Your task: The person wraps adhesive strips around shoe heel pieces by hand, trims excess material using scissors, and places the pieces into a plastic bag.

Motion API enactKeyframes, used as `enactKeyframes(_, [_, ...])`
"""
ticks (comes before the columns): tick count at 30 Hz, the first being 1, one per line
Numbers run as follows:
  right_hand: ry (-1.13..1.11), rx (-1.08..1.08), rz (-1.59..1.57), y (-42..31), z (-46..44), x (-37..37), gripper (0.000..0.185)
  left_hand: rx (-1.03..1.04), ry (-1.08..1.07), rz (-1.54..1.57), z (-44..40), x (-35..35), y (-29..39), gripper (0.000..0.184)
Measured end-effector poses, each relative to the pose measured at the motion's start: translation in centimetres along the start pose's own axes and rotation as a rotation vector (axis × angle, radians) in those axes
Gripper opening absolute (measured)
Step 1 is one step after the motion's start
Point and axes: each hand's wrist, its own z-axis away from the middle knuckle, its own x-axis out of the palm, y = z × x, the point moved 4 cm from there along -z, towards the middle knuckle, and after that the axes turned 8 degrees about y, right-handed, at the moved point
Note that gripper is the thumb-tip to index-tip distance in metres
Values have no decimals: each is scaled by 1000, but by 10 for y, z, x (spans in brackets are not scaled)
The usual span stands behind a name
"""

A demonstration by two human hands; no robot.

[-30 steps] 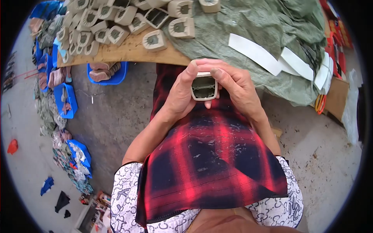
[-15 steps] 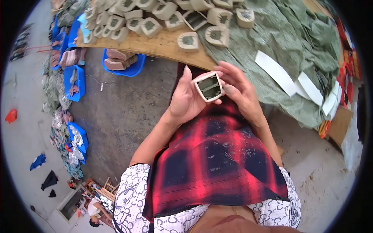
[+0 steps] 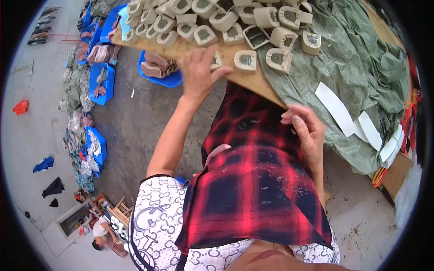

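My left hand (image 3: 198, 74) reaches over the table's near edge, its thumb and fingers closed around a beige heel block (image 3: 217, 60). Most of that block is hidden behind the hand. Just right of it, another beige heel block (image 3: 245, 61) sits with its hollow, U-shaped face upward. My right hand (image 3: 309, 130) hovers over the right side of the checked apron (image 3: 253, 180), near the table edge, fingers loosely bent and apart. Nothing shows in its grasp.
Several more heel blocks (image 3: 205, 35) crowd the wooden table (image 3: 266, 86). Green sheeting (image 3: 348, 67) covers its right side, with white strips (image 3: 333, 108) on it. Below the edge stands a blue bin (image 3: 165, 80) of sole-shaped pieces. Another person (image 3: 101, 230) is at the lower left.
The heel block was between both hands in front of the apron. My left hand has carried it up and left to the table edge; my right hand has moved away rightward.
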Motion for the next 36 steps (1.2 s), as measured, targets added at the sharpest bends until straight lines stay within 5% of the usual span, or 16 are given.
enactKeyframes(9, [41,87,2,10,6,-13,27,-121,-206,430,-2,-10,-3,58])
enactKeyframes(12, [54,76,-2,11,4,-11,26,-212,-125,533,1,-8,-11,62])
enactKeyframes(15, [57,80,23,11,3,-13,26,-292,281,641,-26,-57,4,65])
enactKeyframes(18, [75,127,34,15,7,-11,25,-123,177,309,-27,-60,12,77])
enactKeyframes(21, [87,114,45,13,1,-8,24,-185,2,151,0,-20,12,87])
enactKeyframes(27, [-33,90,-11,-2,-4,4,27,-450,25,607,21,-19,13,102])
enactKeyframes(36, [-143,242,-138,-1,-38,52,37,-255,-56,978,15,-52,83,100])
